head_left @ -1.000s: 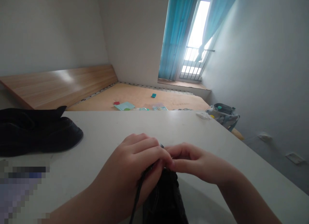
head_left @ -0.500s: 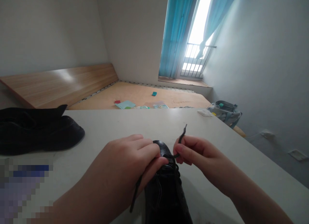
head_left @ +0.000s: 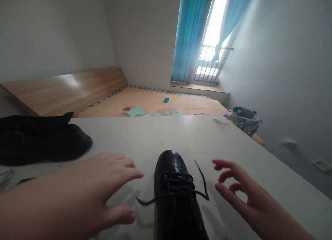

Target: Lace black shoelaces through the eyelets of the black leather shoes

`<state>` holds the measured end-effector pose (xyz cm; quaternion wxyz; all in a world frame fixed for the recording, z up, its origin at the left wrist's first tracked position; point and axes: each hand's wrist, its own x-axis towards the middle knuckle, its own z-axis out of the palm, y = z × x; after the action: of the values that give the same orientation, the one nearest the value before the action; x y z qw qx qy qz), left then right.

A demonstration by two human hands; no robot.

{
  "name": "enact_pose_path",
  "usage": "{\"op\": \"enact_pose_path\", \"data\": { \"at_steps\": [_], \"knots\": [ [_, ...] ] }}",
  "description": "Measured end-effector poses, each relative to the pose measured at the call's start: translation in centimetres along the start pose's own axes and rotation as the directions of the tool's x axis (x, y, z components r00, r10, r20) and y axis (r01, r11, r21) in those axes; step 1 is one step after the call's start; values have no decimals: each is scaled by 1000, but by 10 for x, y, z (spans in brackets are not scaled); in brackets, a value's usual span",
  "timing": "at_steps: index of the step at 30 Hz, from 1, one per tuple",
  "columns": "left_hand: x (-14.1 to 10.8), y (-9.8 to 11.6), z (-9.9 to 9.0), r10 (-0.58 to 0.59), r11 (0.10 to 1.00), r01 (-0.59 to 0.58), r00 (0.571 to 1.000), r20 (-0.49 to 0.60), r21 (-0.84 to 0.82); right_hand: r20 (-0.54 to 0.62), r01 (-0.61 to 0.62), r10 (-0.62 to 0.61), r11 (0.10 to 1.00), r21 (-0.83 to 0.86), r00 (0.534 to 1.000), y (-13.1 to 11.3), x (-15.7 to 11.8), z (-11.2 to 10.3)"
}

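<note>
A black leather shoe (head_left: 173,164) stands on the white table, its toe pointing away from me. Its dark lace (head_left: 178,188) crosses the front in several rows, with one loose end sticking out on each side. To the left of the shoe is my left hand (head_left: 103,184), thumb and fingers spread, holding nothing. My right hand (head_left: 243,188) hovers to the right of the shoe, fingers curved and apart, near the right lace end but not touching it.
Another black shoe (head_left: 46,140) lies on its side at the table's left. A small white packet (head_left: 221,120) sits at the far right edge of the white table (head_left: 116,133). Beyond are a bag (head_left: 245,119) and a bed (head_left: 145,96) with small items.
Both hands have let go of the lace and moved apart, left and right, with their fingers opened. The shoe's toe and laced front now show, and the lace ends hang free.
</note>
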<state>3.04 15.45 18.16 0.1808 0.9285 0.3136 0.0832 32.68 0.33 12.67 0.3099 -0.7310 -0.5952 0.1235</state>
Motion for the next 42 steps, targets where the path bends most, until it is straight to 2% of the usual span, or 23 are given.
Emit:
{"op": "enact_pose_path", "data": {
  "at_steps": [2, 3, 5, 7, 11, 16, 18, 20, 22, 24, 25, 27, 29, 31, 33, 38, 39, 42],
  "knots": [
    [3, 6, -5, -20, 998, 19, 1000, 23, 61, -146, 104, -114, 992, -69, 983, -8, 2, -4],
    [7, 12, -6, -9, 999, 7, 999, 39, 50, -150, 184, -199, 977, -106, 968, -15, 3, -6],
    [15, 27, -4, 47, 999, -46, 996, 70, -11, -53, 350, -360, 927, -137, 931, -29, 6, -6],
    [22, 41, 3, 91, 996, -88, 989, 118, -29, 45, 445, -443, 888, -120, 895, -42, 8, -3],
    [28, 54, 16, 115, 993, -117, 976, 186, -3, 94, 476, -469, 876, -78, 878, -52, 11, 7],
    [24, 48, 13, 185, 983, -185, 974, 133, -18, 59, 545, -543, 823, -160, 837, -50, 11, 4],
    [22, 44, 11, 183, 982, -186, 972, 146, 10, 51, 554, -556, 809, -196, 830, -48, 8, 3],
    [23, 42, 9, 152, 987, -160, 971, 186, 28, 59, 526, -524, 833, -169, 849, -46, 3, 5],
    [24, 41, 8, 100, 994, -105, 969, 228, 11, 77, 426, -422, 904, -42, 903, -43, -2, 9],
    [26, 42, 7, 26, 997, -5, 967, 255, -80, 136, 241, -264, 956, 165, 955, -42, -4, 13],
    [27, 43, 7, -14, 987, 57, 964, 266, -153, 187, 129, -186, 951, 281, 965, -41, -4, 14],
    [29, 46, 6, -72, 932, 171, 951, 299, -319, 292, -78, -81, 865, 496, 953, -41, -2, 15],
    [31, 49, 6, -82, 863, 230, 943, 323, -450, 341, -212, -29, 731, 649, 940, -42, 2, 16],
    [32, 52, 9, -58, 817, 210, 956, 286, -537, 293, -229, 3, 629, 742, 956, -45, 6, 19],
    [34, 53, 13, -47, 805, 171, 973, 227, -567, 231, -213, 43, 576, 789, 972, -47, 7, 23],
    [36, 56, 23, -111, 836, 198, 974, 195, -511, 243, -283, 146, 420, 862, 959, -52, 1, 39],
    [37, 56, 24, -109, 836, 186, 978, 176, -517, 210, -253, 146, 420, 871, 967, -52, 0, 42],
    [39, 57, 28, -98, 815, 148, 988, 118, -560, 54, -129, 163, 497, 858, 985, -55, 0, 49]
  ]
}}
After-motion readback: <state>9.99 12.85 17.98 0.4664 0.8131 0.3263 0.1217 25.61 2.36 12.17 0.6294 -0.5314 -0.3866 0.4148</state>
